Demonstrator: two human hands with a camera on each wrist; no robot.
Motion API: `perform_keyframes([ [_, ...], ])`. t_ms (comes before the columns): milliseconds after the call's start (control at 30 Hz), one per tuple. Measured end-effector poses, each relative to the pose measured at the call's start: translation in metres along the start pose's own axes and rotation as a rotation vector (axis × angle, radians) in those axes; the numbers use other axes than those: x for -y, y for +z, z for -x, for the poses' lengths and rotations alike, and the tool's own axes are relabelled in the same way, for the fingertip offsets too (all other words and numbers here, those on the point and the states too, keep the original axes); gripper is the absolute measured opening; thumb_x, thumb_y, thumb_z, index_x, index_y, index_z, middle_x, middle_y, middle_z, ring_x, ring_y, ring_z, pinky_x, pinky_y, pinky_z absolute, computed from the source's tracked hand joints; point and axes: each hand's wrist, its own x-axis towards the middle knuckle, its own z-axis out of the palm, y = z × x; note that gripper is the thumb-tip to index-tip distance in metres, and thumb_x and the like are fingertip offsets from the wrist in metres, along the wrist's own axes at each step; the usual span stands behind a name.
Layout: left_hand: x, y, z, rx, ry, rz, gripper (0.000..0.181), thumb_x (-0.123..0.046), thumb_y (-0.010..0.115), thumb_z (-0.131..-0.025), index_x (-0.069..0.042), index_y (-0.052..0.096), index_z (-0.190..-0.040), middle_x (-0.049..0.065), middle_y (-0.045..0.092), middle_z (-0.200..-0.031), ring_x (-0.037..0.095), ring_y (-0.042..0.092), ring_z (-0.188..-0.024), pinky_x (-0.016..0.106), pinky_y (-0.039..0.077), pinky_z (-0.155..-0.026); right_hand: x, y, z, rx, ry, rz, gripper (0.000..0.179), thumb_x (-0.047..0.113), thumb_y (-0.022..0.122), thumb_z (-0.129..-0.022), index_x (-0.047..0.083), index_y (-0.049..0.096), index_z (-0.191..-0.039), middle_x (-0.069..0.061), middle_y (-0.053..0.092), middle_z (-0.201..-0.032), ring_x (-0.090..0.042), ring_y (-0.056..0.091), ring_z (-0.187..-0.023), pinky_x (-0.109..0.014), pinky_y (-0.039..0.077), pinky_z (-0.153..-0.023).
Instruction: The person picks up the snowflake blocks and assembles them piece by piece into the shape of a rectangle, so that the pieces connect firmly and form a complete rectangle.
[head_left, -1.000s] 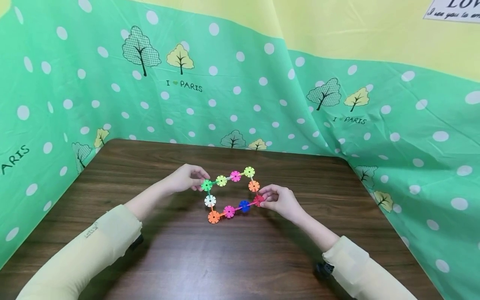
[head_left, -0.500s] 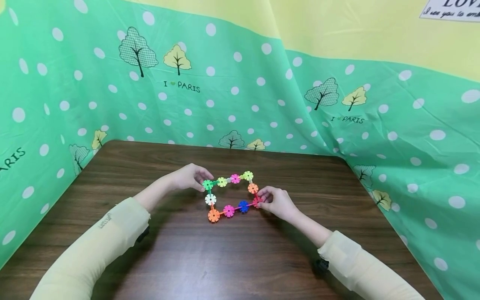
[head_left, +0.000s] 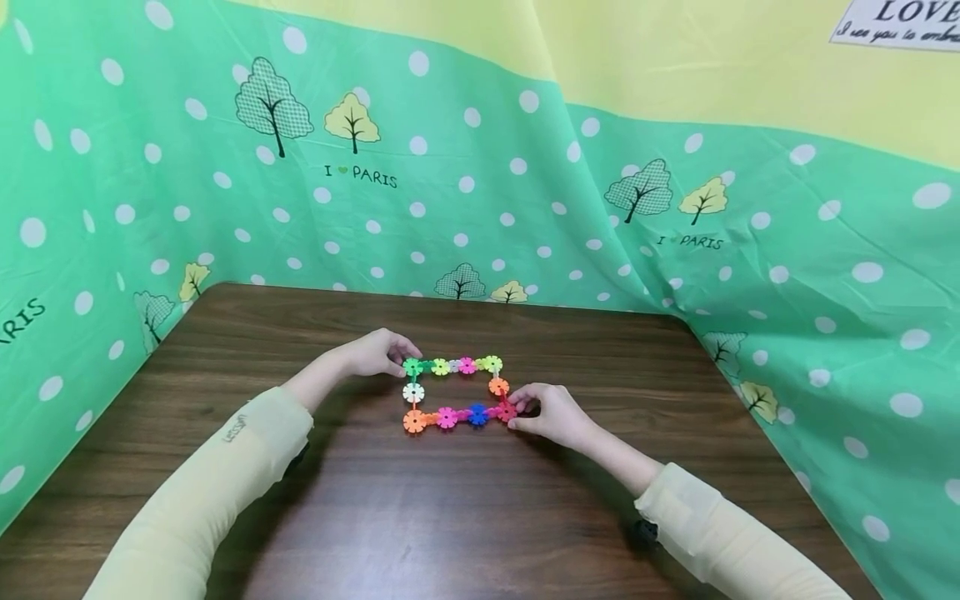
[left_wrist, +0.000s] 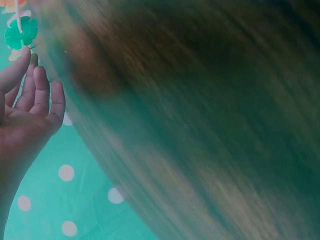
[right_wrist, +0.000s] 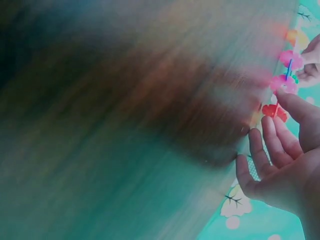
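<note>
A rectangular ring of linked plastic snowflake discs (head_left: 447,417) lies roughly level at the table's middle in the head view. Its discs are green, yellow, pink, orange, red, blue and white. At its far left corner my left hand (head_left: 372,352) pinches the green disc (head_left: 412,367); in the left wrist view the thumb meets that disc's lower edge. My right hand (head_left: 551,413) holds the red disc (head_left: 507,410) at the near right corner between thumb and fingers. In the right wrist view the red disc (right_wrist: 275,112) shows between thumb and fingertips, the other fingers spread loosely.
The dark wood-grain table (head_left: 360,517) has rounded far corners. A green and yellow printed curtain (head_left: 465,167) hangs along its back and both sides. Cream sleeves (head_left: 202,492) cover the forearms, and a black wrist device (head_left: 645,531) shows under the right cuff.
The ring has gone from tilted to more level and squarer, its far right corner coming down. Both hands stay at their corners, the right one shifting slightly nearer. The head view has shifted a little.
</note>
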Motion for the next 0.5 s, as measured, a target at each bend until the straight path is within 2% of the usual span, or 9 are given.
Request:
perform_keyframes([
  [200,0.0037,-0.0006,-0.0046,0.004,-0.002,-0.030,0.031,-0.002,0.066,-0.086,-0.006,0.065,-0.116,0.008,0.066,-0.108,0.022,0.059,-0.098,0.037,0.048,-0.088,0.0004,0.0012,-0.0017,0.022,-0.005,0.026,0.026,0.022,0.081,-0.074,0.012,0.067,-0.094,0.002,0.063,-0.081,-0.014,0.058,-0.077,-0.032,0.052,-0.072],
  [500,0.0015,-0.0008,-0.0082,-0.003,0.011,-0.066,0.034,-0.003,0.067,-0.086,-0.005,0.062,-0.119,0.011,0.064,-0.112,0.027,0.059,-0.103,0.041,0.047,-0.092,0.0012,-0.0020,-0.0022,0.020,-0.024,0.072,0.027,0.024,0.082,-0.073,0.013,0.066,-0.092,0.002,0.062,-0.084,-0.012,0.057,-0.079,-0.031,0.051,-0.073],
])
